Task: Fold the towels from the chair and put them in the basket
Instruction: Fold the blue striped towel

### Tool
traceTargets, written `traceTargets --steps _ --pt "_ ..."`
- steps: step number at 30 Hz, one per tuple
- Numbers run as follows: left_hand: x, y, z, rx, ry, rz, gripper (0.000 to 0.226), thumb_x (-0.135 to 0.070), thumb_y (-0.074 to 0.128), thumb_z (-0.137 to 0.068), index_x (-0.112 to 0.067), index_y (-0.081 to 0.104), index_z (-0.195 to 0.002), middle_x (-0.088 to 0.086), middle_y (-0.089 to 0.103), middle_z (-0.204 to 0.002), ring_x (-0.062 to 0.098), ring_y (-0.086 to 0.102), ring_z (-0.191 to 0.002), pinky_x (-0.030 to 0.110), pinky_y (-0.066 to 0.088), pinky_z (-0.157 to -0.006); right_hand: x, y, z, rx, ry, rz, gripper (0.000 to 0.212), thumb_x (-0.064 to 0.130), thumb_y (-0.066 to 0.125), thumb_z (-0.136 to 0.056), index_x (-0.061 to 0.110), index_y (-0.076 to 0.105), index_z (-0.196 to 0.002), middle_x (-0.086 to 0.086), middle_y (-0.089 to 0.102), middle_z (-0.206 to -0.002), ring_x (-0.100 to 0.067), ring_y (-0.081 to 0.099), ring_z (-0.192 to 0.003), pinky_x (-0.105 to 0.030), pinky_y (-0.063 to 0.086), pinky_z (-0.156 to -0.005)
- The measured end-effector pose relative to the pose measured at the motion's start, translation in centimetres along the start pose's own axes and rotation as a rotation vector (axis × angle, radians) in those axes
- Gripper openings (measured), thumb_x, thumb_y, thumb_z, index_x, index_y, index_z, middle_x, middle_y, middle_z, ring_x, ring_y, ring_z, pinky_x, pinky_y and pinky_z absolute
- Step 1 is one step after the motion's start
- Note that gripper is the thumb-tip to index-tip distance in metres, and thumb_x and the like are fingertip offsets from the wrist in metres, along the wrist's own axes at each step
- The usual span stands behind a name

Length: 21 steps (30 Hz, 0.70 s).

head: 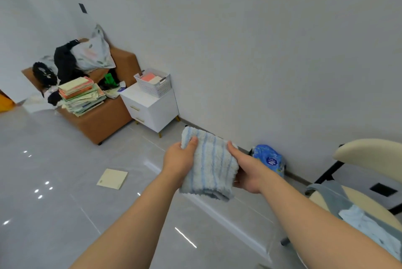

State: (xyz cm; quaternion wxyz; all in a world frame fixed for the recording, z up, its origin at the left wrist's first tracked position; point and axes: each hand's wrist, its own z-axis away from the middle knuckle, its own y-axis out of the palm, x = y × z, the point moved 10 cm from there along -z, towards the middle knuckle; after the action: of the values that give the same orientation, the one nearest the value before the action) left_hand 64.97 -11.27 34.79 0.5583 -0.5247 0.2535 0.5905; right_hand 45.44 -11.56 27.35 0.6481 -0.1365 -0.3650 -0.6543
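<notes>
A folded white towel with blue stripes (210, 164) is held in the air between both hands. My left hand (179, 160) grips its upper left corner, thumb on top. My right hand (247, 168) holds its right edge, fingers curled underneath. The cream chair (367, 151) stands at the right, with a grey towel (332, 198) and a pale blue towel (369, 227) lying on its seat. The white slotted basket (155, 87) sits on a white nightstand (152, 107) by the wall and holds folded pink and white cloths.
A brown sofa (104, 120) at the left carries stacked books, bags and dark clothes. A blue plastic packet (269, 157) lies by the baseboard. A pale yellow booklet (112, 178) lies on the glossy tiled floor. A clear acrylic table edge shows below the hands.
</notes>
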Motion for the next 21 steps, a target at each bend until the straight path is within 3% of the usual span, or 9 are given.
traceTargets --steps 3,6,11,14,17,21 --pt "1.1 -2.5 -2.9 0.01 -0.07 0.044 0.033 -0.054 0.059 -0.094 -0.022 0.067 -0.093 0.001 0.073 -0.094 0.02 0.07 -0.085 0.034 0.057 -0.07 1.1 3.8 -1.5 0.108 0.014 0.007 0.048 0.047 0.072 -0.088 0.012 0.069 -0.121 -0.007 0.075 -0.113 -0.025 0.071 -0.107 -0.043 0.052 -0.1" --pt "1.8 -4.1 -6.8 0.04 -0.122 0.05 0.037 -0.055 0.06 -0.093 -0.019 0.067 -0.097 0.002 0.074 -0.096 0.023 0.072 -0.086 0.039 0.06 -0.076 3.2 5.5 -5.3 0.061 -0.065 0.023 0.042 0.034 0.074 -0.089 0.01 0.067 -0.123 -0.008 0.076 -0.111 -0.025 0.073 -0.102 -0.041 0.056 -0.091" --pt "1.1 -7.8 -16.2 0.013 -0.107 -0.139 0.04 -0.057 0.058 -0.093 -0.019 0.066 -0.087 0.004 0.071 -0.093 0.022 0.069 -0.085 0.041 0.059 -0.082 8.0 8.6 -13.7 -0.037 -0.207 0.109 0.039 0.034 0.076 -0.089 0.013 0.067 -0.12 -0.004 0.078 -0.104 -0.023 0.074 -0.098 -0.039 0.058 -0.087" --pt "0.4 -11.0 -23.6 -0.019 -0.108 -0.264 0.049 -0.059 0.055 -0.094 -0.012 0.068 -0.096 0.004 0.07 -0.093 0.021 0.067 -0.083 0.037 0.057 -0.076 11.4 12.4 -19.7 -0.012 -0.244 0.127 0.035 0.033 0.072 -0.092 0.012 0.067 -0.12 -0.005 0.077 -0.105 -0.023 0.074 -0.098 -0.041 0.059 -0.089" --pt "0.0 -14.5 -30.2 0.039 -0.208 -0.159 0.05 -0.057 0.059 -0.093 -0.01 0.065 -0.11 0.002 0.069 -0.099 0.019 0.067 -0.087 0.031 0.054 -0.067 14.7 17.5 -25.3 0.024 -0.215 0.106 0.034 0.034 0.068 -0.095 0.015 0.064 -0.123 -0.007 0.076 -0.11 -0.024 0.074 -0.099 -0.041 0.06 -0.086" --pt "-1.5 -18.9 -38.0 0.285 -0.343 0.09 0.051 -0.047 0.07 -0.089 -0.011 0.063 -0.124 0.008 0.075 -0.111 0.027 0.072 -0.101 0.044 0.056 -0.094 19.4 24.9 -32.4 0.079 -0.164 0.125 0.033 0.038 0.063 -0.097 0.017 0.064 -0.124 -0.008 0.075 -0.112 -0.025 0.073 -0.103 -0.044 0.057 -0.093"
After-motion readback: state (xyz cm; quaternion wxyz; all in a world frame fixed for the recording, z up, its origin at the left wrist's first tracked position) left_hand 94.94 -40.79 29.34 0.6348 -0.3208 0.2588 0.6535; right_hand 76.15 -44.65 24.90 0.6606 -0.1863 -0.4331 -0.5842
